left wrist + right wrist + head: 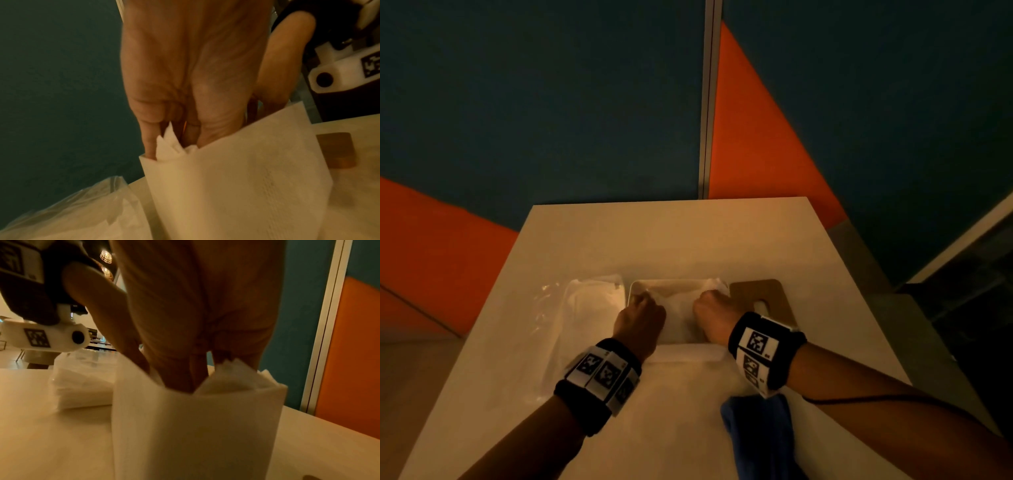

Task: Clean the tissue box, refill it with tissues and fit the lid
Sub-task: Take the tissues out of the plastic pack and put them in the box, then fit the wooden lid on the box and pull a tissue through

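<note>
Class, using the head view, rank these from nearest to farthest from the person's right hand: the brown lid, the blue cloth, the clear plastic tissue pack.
1. Brown flat lid: right beside the right hand.
2. Blue cloth: toward the person, below the wrist.
3. Clear plastic tissue pack: far left, beyond the left hand.

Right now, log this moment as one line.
step: refill | left hand and right hand: both grip tissue stack over tissue box | lid: off, right of box

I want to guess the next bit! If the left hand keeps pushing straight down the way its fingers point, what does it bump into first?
Probably the tissue box. The left hand grips a stack of tissues with fingers pointing down over it, though depth is unclear.
</note>
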`<action>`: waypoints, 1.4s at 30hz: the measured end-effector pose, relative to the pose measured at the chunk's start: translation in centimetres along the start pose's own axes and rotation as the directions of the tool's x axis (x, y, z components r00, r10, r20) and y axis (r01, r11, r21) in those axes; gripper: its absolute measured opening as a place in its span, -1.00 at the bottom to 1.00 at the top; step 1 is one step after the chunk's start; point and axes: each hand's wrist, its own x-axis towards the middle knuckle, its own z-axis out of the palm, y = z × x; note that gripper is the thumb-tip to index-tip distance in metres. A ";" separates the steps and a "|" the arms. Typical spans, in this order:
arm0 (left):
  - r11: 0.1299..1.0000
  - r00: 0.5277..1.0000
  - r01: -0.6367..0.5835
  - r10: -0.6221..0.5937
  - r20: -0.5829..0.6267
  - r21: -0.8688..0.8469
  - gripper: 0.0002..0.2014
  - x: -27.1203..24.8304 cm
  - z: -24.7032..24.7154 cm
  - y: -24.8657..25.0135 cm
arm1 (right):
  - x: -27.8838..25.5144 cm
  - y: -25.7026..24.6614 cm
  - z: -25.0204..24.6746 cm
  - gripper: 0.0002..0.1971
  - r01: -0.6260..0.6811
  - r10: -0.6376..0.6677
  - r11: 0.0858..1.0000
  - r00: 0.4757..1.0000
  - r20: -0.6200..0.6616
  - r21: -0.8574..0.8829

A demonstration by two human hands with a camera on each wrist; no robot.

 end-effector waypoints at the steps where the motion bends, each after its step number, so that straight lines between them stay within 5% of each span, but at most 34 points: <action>1: 1.000 1.000 -0.001 0.000 0.019 0.014 -0.62 0.2 -0.2 0.1 | 0.3 -0.2 0.1 -0.67 -0.004 0.004 1.000 1.000 0.001 -0.004; 5: 0.998 0.998 0.052 -0.053 0.040 0.034 -0.63 1.1 -1.6 0.2 | 1.0 -0.7 0.2 -0.68 -0.010 0.010 1.000 1.000 0.024 0.026; 9: 1.000 0.990 0.025 -0.025 -0.138 -0.001 -0.71 2.2 -3.2 1.1 | 1.2 0.8 -1.5 -0.69 0.020 -0.012 0.981 0.999 -0.045 0.193; 12: 0.951 0.966 -0.087 0.008 -0.258 -0.297 -0.71 3.3 -3.3 2.5 | 1.0 3.2 -2.9 -0.73 -0.025 0.081 0.939 0.985 -0.151 0.342; 16: 0.809 0.978 -0.120 -0.002 -0.208 -0.576 -0.69 4.2 -3.2 3.6 | -0.1 8.5 -2.4 -0.82 -0.195 0.369 0.825 0.897 -0.245 0.531; 20: 0.804 0.955 -0.153 -0.030 -0.296 -0.575 -0.84 4.4 -2.3 3.6 | -1.4 12.8 2.0 -0.59 -0.532 0.592 0.703 0.805 0.026 0.471; 23: 0.772 0.936 -0.197 -0.035 -0.350 -0.604 -0.87 4.2 -1.9 3.3 | -2.4 13.8 5.6 -0.35 -0.647 0.650 0.616 0.740 0.174 0.450; 35: 0.670 0.970 -0.126 -0.071 -0.232 -0.731 -0.82 3.9 -1.0 1.9 | -1.2 13.2 6.9 -0.19 -0.635 0.643 0.536 0.734 0.218 0.556; 39: 0.690 0.960 -0.153 -0.065 -0.271 -0.707 -0.84 3.7 -1.3 2.5 | -0.8 13.2 6.8 -0.41 -0.622 0.656 0.537 0.732 0.181 0.570; 42: 0.703 0.963 -0.129 -0.078 -0.256 -0.699 -0.85 3.6 -1.8 2.9 | -0.9 13.4 6.7 -0.35 -0.607 0.660 0.527 0.734 0.163 0.595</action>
